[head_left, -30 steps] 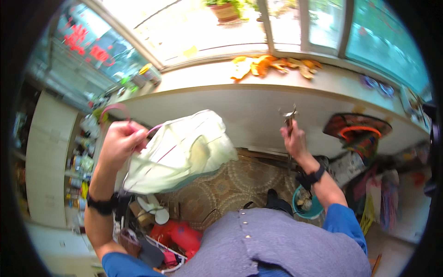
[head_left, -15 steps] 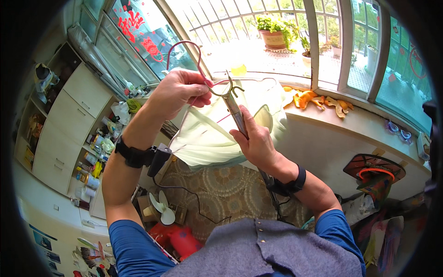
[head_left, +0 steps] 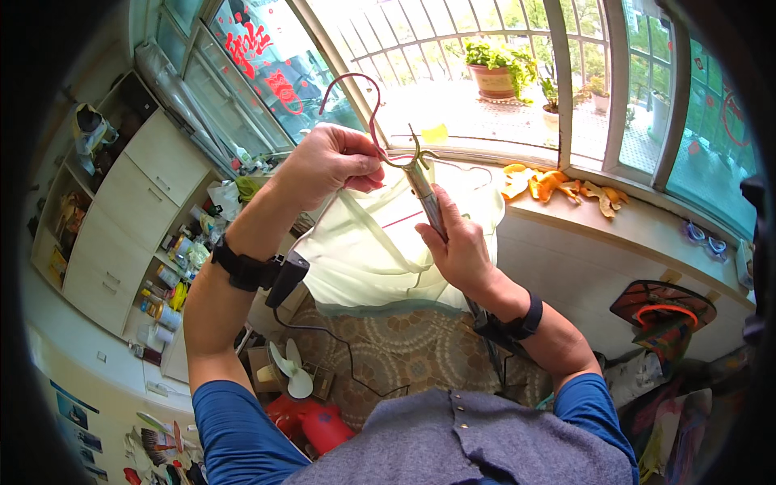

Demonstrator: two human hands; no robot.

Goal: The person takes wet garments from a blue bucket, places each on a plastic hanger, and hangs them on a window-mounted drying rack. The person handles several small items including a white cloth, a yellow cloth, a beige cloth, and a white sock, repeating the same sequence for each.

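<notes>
Here, what I see from the head camera:

Left hand: my left hand (head_left: 327, 162) is raised and clenched around the neck of a clothes hanger (head_left: 368, 105), just below its dark red hook.
Right hand: my right hand (head_left: 461, 242) is grasping a metal pole (head_left: 426, 194) with a forked tip; the fork touches the hanger just beside the left fingers.
Garment: a pale green garment (head_left: 372, 250) hangs from the hanger, between my two forearms and in front of them.
Wrists: each one carries a black band; a small black device sits at the left one.
Behind: a window sill (head_left: 647, 222) with orange peels (head_left: 550, 182) on it, and a potted plant (head_left: 501, 69) outside the grille.
Left side: white cabinets (head_left: 121, 202) with many small bottles on a shelf.
Below: a patterned rug (head_left: 404, 356), a small white fan (head_left: 287, 376) and a red object (head_left: 319, 420) near my body.
</notes>
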